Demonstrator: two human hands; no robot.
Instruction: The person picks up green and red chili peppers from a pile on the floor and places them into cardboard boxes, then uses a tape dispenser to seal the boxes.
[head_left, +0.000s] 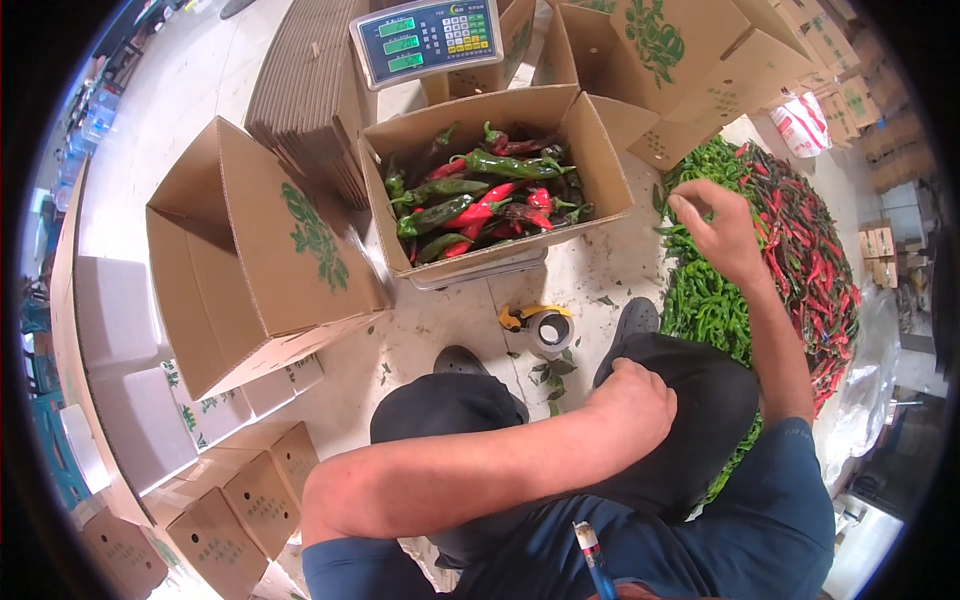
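My left hand (636, 401) rests on my right knee, its fingers loosely curled and partly hidden from view. At the edge of a heap of green chili peppers (705, 300) is my right hand (709, 225), with thumb and fingers bent near a dark green leaf or pepper; whether it grips anything is unclear. Red and dark peppers (802, 255) lie heaped on the far side of the green ones. Ahead of me an open cardboard box (607, 169) holds large red and green peppers and stands on a scale's metal platform (480, 271). The scale's display (426, 41) is lit behind it.
A tape dispenser with a roll of clear tape (551, 330) lies on the floor near my feet, beside loose leaves (555, 375). An empty cardboard box (255, 240) stands at left, before stacked flat cardboard (307, 97). More open boxes (622, 60) stand behind the scale.
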